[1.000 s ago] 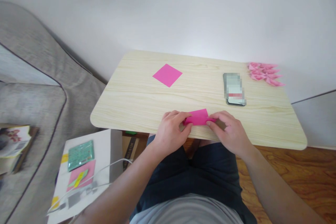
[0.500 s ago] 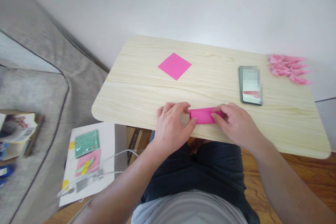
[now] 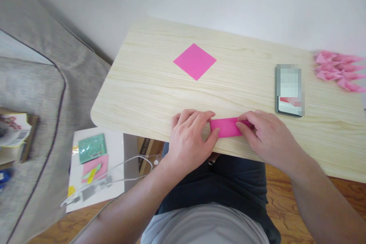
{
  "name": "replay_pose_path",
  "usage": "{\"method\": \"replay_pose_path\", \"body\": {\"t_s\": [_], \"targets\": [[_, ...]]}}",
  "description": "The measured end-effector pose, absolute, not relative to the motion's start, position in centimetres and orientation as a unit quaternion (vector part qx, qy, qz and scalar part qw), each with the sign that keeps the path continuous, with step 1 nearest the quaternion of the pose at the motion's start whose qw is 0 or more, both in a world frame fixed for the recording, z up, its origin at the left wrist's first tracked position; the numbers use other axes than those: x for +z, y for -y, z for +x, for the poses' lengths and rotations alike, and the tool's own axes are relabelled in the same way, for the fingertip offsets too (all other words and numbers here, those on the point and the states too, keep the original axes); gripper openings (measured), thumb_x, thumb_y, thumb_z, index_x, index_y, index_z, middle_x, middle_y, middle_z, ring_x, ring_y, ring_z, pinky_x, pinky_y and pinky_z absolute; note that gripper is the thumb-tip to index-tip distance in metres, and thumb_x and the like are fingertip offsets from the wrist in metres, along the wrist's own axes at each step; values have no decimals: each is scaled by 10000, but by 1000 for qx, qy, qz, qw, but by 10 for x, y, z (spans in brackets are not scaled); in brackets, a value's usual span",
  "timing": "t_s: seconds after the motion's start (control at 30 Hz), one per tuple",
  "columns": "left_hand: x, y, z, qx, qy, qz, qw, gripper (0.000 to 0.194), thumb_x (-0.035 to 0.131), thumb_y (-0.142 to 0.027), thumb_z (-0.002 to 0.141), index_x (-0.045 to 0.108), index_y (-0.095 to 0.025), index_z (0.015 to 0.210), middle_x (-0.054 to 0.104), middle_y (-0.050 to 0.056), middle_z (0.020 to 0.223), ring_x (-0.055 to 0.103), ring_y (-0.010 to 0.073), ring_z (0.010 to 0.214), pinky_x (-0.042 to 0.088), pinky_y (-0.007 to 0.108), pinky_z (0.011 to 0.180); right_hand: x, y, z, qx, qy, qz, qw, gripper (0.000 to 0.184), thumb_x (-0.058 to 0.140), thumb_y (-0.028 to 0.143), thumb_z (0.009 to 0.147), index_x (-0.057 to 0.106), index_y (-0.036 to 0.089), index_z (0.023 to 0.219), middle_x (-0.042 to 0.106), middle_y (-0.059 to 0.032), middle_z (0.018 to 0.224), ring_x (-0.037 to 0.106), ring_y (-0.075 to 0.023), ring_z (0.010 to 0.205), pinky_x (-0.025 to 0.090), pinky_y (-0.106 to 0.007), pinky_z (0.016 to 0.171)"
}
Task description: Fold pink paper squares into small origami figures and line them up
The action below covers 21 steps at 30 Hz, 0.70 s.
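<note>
A bright pink sheet of paper, folded into a narrow strip (image 3: 227,127), lies at the table's near edge between my hands. My left hand (image 3: 190,133) has its thumb and index finger at the strip's left end. At the other end, my right hand (image 3: 261,131) pinches the strip between thumb and bent fingers, hiding its right tip. Farther back on the table rests a flat pink paper square (image 3: 195,62), turned so a corner points toward me.
A phone (image 3: 288,90) lies right of the square on the wooden table (image 3: 137,84). Several folded pink paper pieces (image 3: 328,65) sit at the far right. Left of the table, a white box top (image 3: 116,141) holds a green packet (image 3: 92,148) and cables. A grey sofa (image 3: 34,84) stands beyond.
The strip's upper flap, which stood slightly apart from it, now lies flatter. Both hands stay at the strip's ends. The camera view has shifted closer.
</note>
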State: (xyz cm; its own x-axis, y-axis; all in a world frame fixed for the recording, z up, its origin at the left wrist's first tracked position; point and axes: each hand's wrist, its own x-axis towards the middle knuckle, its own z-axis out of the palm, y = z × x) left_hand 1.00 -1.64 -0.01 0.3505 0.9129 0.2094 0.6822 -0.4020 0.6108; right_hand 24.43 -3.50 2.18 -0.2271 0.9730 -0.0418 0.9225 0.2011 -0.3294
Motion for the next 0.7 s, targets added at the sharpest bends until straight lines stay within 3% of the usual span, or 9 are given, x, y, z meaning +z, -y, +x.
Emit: {"method": "replay_pose_path", "body": {"t_s": [0.23, 0.7], "targets": [[-3, 18, 11, 260, -519, 789, 200, 341, 677, -379, 957, 653, -252, 1273, 765, 57, 1176, 626, 291, 1183, 392, 473, 1053, 19, 34, 244, 146, 765, -621, 92, 215, 524, 368, 1041, 656, 213, 971, 654, -60, 804, 612, -239, 772, 418, -377, 712], [-6, 22, 8, 276, -510, 791, 192, 277, 673, -347, 955, 670, -260, 1218, 763, 40, 1225, 623, 288, 1208, 386, 472, 1074, 25, 29, 243, 152, 774, -612, 55, 240, 471, 383, 1060, 631, 230, 967, 658, -46, 774, 606, -214, 708, 382, -358, 664]]}}
